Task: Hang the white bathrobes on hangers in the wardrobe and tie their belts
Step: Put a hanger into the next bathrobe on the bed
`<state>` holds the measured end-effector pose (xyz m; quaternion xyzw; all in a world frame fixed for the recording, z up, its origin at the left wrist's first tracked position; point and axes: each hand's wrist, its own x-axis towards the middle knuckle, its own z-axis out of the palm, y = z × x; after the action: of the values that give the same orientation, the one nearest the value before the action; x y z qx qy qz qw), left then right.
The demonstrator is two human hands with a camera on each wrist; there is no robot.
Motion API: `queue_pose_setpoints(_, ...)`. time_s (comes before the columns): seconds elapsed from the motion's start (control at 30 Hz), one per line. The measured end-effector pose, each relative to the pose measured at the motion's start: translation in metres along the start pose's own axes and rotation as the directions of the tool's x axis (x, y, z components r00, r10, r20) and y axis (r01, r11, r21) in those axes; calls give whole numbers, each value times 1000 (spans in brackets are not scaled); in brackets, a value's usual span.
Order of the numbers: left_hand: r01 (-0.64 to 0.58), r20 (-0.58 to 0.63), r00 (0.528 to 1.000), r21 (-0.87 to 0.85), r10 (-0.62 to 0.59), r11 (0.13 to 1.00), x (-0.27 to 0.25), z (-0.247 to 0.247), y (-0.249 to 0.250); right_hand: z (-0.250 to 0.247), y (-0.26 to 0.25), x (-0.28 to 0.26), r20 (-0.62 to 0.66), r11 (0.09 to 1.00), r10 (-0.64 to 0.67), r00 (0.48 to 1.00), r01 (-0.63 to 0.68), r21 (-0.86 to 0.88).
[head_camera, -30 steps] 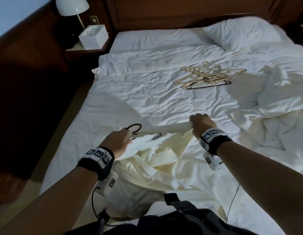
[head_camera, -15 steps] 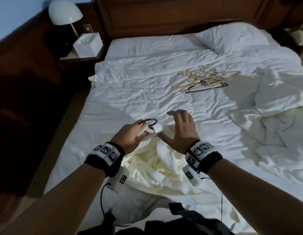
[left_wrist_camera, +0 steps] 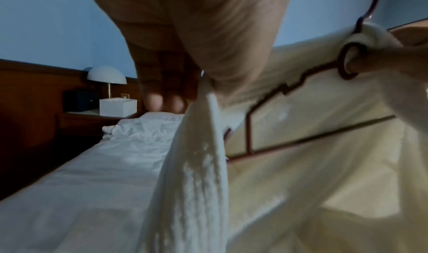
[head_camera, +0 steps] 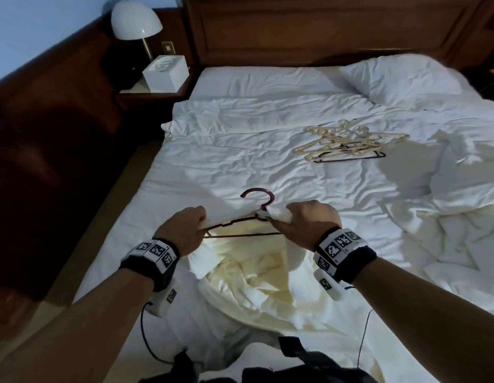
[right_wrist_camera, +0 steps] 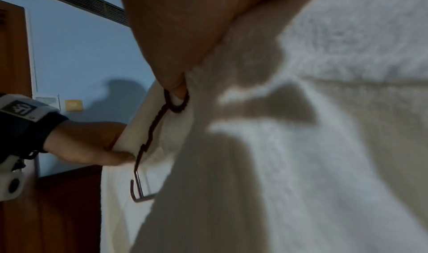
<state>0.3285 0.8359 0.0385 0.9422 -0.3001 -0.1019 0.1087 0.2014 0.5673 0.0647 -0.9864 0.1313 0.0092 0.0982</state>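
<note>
A white bathrobe (head_camera: 257,288) lies bunched on the near part of the bed, its collar lifted between my hands. Inside the collar sits a dark maroon wire hanger (head_camera: 240,225), its hook (head_camera: 261,196) standing up above the cloth. My left hand (head_camera: 185,230) pinches the robe's collar edge (left_wrist_camera: 199,165) against the hanger's left shoulder. My right hand (head_camera: 306,222) grips a wad of robe cloth at the hanger's neck, with a fingertip in the small ring (right_wrist_camera: 177,101) below the hook. The hanger's right arm is hidden under the robe.
A heap of cream hangers (head_camera: 348,143) with a dark one lies mid-bed. A crumpled duvet (head_camera: 447,217) fills the right side, a pillow (head_camera: 400,78) the far right. At the far left stand a nightstand, a white box (head_camera: 165,74) and a lamp (head_camera: 135,20). Cables hang from my wrists.
The hanger's hook has swung from the left to the middle and risen. My right hand let go of the robe's far end, opened, then gripped the cloth at the hanger's neck. My left hand shifted left along the collar.
</note>
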Motion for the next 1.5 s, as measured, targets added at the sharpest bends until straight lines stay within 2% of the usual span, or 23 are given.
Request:
queue_pose_setpoints(0.07, 103, 95, 989, 106, -113, 989, -2, -3, 3, -7, 13, -1, 11, 999, -5, 1000, 5, -43)
queue_pose_setpoints(0.13, 175, 20, 984, 134, -179, 975, -4, -13, 12, -13, 27, 2, 40, 997, 4, 999, -1, -81)
queue_pose_setpoints(0.2, 195, -117, 973, -52, -200, 979, -6, -32, 33, -17, 42, 5, 55, 994, 28, 998, -22, -107)
queue_pose_setpoints(0.23, 154, -166, 968, -192, -186, 969, -9, -41, 51, -20, 48, 6, 61, 994, 49, 997, -43, -96)
queue_pose_setpoints(0.3, -9, -176, 982, -412, -70, 911, -20, -54, 101, -28, 55, 9, 56, 996, 82, 995, -80, -44)
queue_pose_setpoints(0.37, -151, -40, 987, -543, 154, 826, -33, -59, 151, -42, 55, 12, 35, 990, 110, 993, -113, 83)
queue_pose_setpoints(0.43, -222, 96, 943, -537, 320, 814, -39, -52, 175, -57, 54, 13, -13, 949, 124, 992, -115, 295)
queue_pose_setpoints(0.47, -247, 38, 950, -518, 311, 819, -38, -51, 177, -66, 53, 13, -50, 926, 104, 993, -79, 368)
queue_pose_setpoints(0.5, -262, -108, 965, -494, 240, 829, -35, -53, 172, -75, 52, 12, -86, 917, 66, 994, -27, 399)
queue_pose_setpoints(0.53, -258, -284, 950, -474, 132, 842, -32, -58, 165, -85, 50, 9, -108, 918, 16, 994, 28, 397)
queue_pose_setpoints(0.57, -251, -434, 899, -416, 51, 874, -29, -64, 157, -93, 49, 5, -126, 919, -37, 991, 83, 386)
queue_pose_setpoints(0.6, -241, -545, 837, -292, 46, 926, -29, -70, 151, -99, 47, 1, -146, 919, -83, 986, 133, 371)
queue_pose_setpoints(0.63, -215, -603, 791, -113, 105, 970, -29, -74, 146, -105, 44, -3, -171, 916, -124, 977, 179, 359)
queue_pose_setpoints(0.67, -193, -623, 759, 60, 188, 979, -31, -76, 142, -110, 39, -8, -197, 914, -157, 968, 218, 342)
queue_pose_setpoints(0.7, -166, -611, 754, 178, 241, 970, -34, -79, 143, -113, 34, -11, -219, 916, -188, 958, 251, 312)
queue_pose_setpoints(0.77, -133, -483, 847, 213, 222, 968, -44, -88, 145, -117, 25, -16, -219, 917, -248, 944, 302, 262)
queue_pose_setpoints(0.83, -61, -298, 950, 106, 91, 992, -57, -90, 138, -119, 18, -19, -186, 880, -330, 926, 373, 295)
queue_pose_setpoints(0.9, -5, -223, 975, 69, 20, 998, -77, -91, 126, -119, 11, -22, -107, 817, -477, 872, 485, 311)
queue_pose_setpoints(1.0, 34, -246, 969, 47, -21, 998, -115, -96, 104, -115, -10, -22, 75, 751, -634, 770, 590, 296)
queue_pose_setpoints(1.17, 148, -337, 935, 91, -109, 985, -200, -129, 52, -120, -92, -23, 94, 635, -761, 642, 708, 310)
queue_pose_setpoints(1.33, 344, -469, 836, 44, -285, 938, -329, -169, -33, -133, -243, -59, 37, 456, -887, 460, 859, 233)
queue_pose_setpoints(1.43, 464, -525, 741, -49, -418, 884, -428, -184, -77, -125, -356, -90, 6, 333, -941, 338, 925, 181)
queue_pose_setpoints(1.5, 553, -572, 658, -75, -490, 830, -502, -192, -101, -120, -436, -123, -6, 221, -974, 225, 962, 160)
